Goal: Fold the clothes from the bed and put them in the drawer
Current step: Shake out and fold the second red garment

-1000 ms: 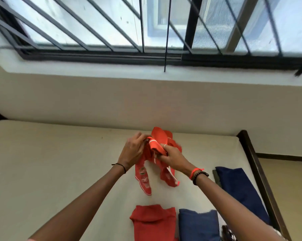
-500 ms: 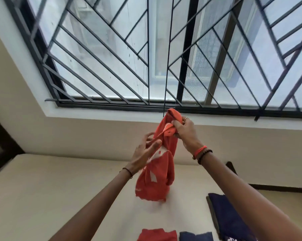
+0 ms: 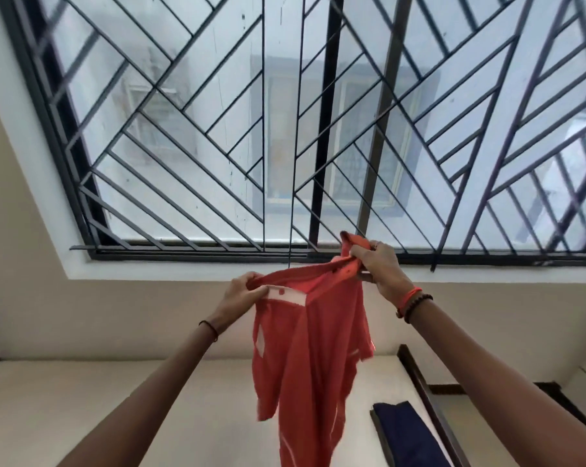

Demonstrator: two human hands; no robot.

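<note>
Now holding the red shirt (image 3: pixel 305 348) high before the window (image 3: pixel 190 106), clear of the bed (image 3: pixel 99 399), no longer bunched as a second ago. Clamping its top edge with left grip (image 3: pixel 242 293) and right grip (image 3: pixel 379 264), spread apart. Probably ready for laying flat and folding.

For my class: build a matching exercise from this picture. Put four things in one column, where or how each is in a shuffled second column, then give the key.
1 red shirt
2 navy garment
3 left hand
4 right hand

A lies on the bed
B grips the shirt's higher end
C hangs in the air
D grips the shirt's lower end

Pairs: 1-C, 2-A, 3-D, 4-B
</note>
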